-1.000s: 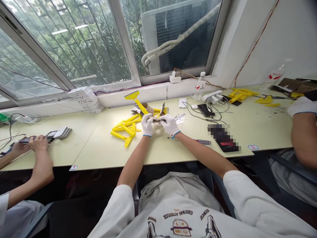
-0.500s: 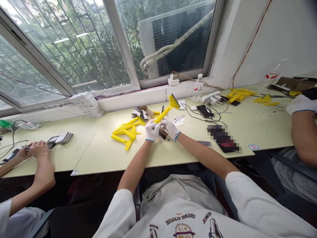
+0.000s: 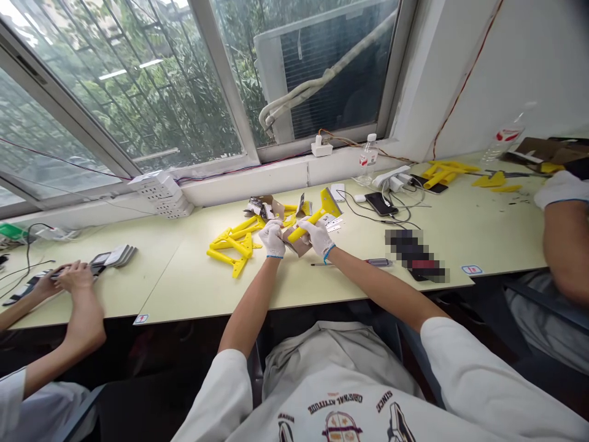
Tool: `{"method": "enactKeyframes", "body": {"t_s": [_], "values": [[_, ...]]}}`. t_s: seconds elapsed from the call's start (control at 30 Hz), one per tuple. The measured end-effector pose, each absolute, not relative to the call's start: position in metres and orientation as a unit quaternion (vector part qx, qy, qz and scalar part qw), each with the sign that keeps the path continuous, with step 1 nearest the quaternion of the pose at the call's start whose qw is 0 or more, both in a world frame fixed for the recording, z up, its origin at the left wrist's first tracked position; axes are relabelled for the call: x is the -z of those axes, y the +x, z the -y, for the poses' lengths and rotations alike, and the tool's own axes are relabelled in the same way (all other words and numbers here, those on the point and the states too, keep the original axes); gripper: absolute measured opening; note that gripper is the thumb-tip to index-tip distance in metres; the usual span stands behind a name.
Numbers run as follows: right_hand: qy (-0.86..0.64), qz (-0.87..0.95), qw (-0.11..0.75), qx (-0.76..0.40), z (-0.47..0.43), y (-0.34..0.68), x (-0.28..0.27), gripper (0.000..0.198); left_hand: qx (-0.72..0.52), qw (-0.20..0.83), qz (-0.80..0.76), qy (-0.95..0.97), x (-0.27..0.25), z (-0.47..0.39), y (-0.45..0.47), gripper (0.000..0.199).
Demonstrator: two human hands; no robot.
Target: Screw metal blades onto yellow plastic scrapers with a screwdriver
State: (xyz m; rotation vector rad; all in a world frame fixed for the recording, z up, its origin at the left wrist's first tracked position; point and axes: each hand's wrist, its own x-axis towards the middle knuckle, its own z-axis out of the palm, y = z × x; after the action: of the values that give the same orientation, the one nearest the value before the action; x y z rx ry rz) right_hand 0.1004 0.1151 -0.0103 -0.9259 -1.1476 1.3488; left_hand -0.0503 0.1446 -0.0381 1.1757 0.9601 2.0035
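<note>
My gloved right hand is closed around the handle of a yellow scraper. The scraper's wide head points away from me, up and to the right. Just left of it, my gloved left hand has its fingers drawn together; whatever they may pinch is too small to make out. Under and between both hands lies an open piece of cardboard packaging. Several yellow scraper handles rest on the table left of my hands. Thin metal blades are beside my right hand, and a screwdriver lies partly behind my right forearm.
Opened packaging sits behind my left hand. To the right are a phone, cables, a power strip and a water bottle. A co-worker's hands are at far left, another's gloved hand at far right.
The scraper has swung lower and to the right and is now in my right hand alone. My left hand has come off its handle and moved slightly left.
</note>
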Motion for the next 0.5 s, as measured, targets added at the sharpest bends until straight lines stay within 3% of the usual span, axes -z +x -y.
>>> {"method": "enactKeyframes", "body": {"t_s": [0.1,0.2,0.5], "values": [[-0.393,0.5,0.498,-0.59,-0.117,0.095,0.019,0.045,-0.777,0.357,-0.35,0.383,0.04,-0.153,-0.057,0.039],[-0.393,0.518,0.469,-0.598,-0.117,0.091,0.024,0.043,-0.758,0.403,-0.361,0.364,0.041,-0.158,-0.065,0.054],[-0.356,0.59,0.463,-0.557,-0.11,0.097,0.007,0.027,-0.701,0.433,-0.391,0.411,0.042,-0.157,-0.081,0.064]]}}
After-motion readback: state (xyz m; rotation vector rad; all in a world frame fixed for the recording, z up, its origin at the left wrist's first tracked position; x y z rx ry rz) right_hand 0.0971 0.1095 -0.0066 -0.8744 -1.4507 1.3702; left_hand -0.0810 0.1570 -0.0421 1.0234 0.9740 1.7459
